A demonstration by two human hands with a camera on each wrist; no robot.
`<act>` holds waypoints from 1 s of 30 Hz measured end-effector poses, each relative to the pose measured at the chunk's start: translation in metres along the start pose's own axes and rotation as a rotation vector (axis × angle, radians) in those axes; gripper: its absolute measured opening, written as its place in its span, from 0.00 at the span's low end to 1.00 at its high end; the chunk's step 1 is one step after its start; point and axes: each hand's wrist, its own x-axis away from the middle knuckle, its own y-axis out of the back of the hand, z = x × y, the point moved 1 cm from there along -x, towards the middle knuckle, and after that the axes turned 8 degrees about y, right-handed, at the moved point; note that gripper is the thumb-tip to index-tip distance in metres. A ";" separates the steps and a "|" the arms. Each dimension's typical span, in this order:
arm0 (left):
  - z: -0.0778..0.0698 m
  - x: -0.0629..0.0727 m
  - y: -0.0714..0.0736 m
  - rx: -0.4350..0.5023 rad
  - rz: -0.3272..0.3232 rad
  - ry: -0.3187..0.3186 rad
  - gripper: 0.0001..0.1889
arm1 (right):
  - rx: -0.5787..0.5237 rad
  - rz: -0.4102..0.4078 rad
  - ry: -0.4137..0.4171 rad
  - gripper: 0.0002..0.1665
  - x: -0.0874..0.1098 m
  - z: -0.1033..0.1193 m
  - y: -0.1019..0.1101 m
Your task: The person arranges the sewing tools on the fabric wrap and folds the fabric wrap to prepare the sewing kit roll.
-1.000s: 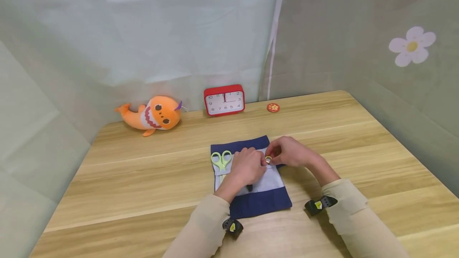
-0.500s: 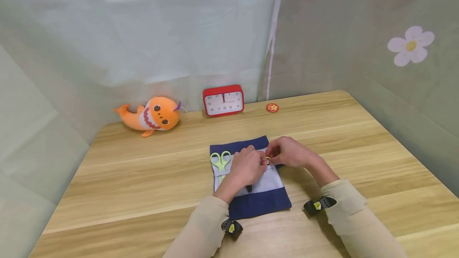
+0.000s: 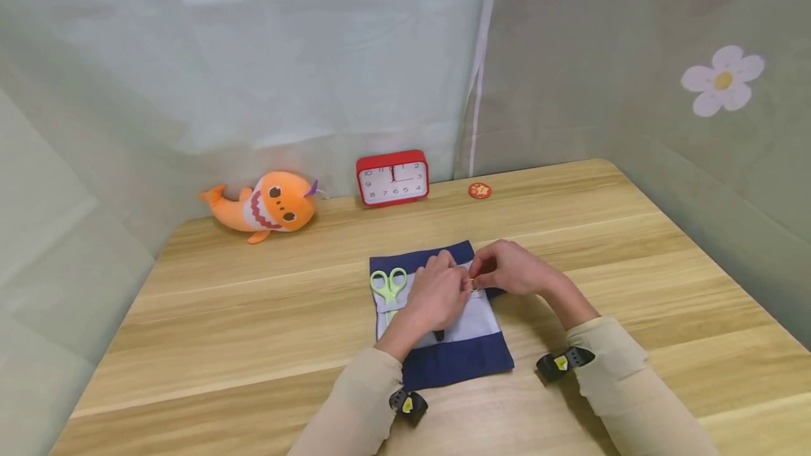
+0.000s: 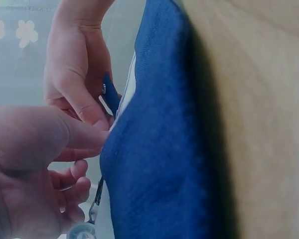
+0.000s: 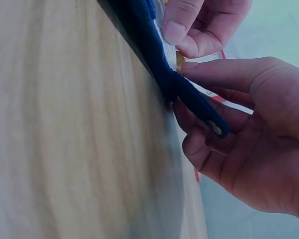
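Observation:
A navy and pale grey cloth roll (image 3: 459, 364) lies unfolded on the wooden table. Green-handled scissors (image 3: 388, 286) sit in its left slot. My left hand (image 3: 437, 294) lies across the roll's middle, thumb and finger pinching the pale cloth near a slot's edge; a black tip (image 3: 440, 335) pokes out below it. At the right side, my right hand (image 3: 510, 269) pinches a small gold-coloured ring-like piece (image 5: 180, 59) at that slot, mostly hidden by the fingertips. A navy strap with a metal snap (image 5: 202, 107) sticks out by the right fingers.
An orange plush shark (image 3: 266, 203), a red desk clock (image 3: 393, 178) and a round red badge (image 3: 479, 191) stand or lie along the table's back edge. Pale curtains (image 3: 285, 55) hang behind the table.
The gold-coloured piece has sunk lower and is now largely covered by the fingers, where its round rim showed before. Both hands stay almost in place; the head view shifts slightly.

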 end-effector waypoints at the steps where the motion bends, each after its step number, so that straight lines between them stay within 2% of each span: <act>1: 0.000 0.001 0.000 0.000 0.000 0.000 0.09 | -0.002 -0.001 0.004 0.03 0.000 0.000 0.000; 12: 0.002 0.000 -0.003 0.010 0.002 0.004 0.11 | -0.008 -0.003 0.002 0.06 0.001 0.000 -0.001; 19: 0.003 0.001 -0.003 -0.012 0.011 0.008 0.10 | 0.007 -0.001 -0.016 0.06 -0.001 0.000 -0.003; 24: 0.003 0.000 -0.005 -0.041 -0.008 -0.005 0.10 | -0.003 0.038 -0.013 0.01 -0.001 0.001 -0.002; 30: 0.002 0.000 -0.007 -0.077 -0.031 -0.020 0.11 | 0.045 0.097 -0.007 0.13 0.001 0.005 -0.001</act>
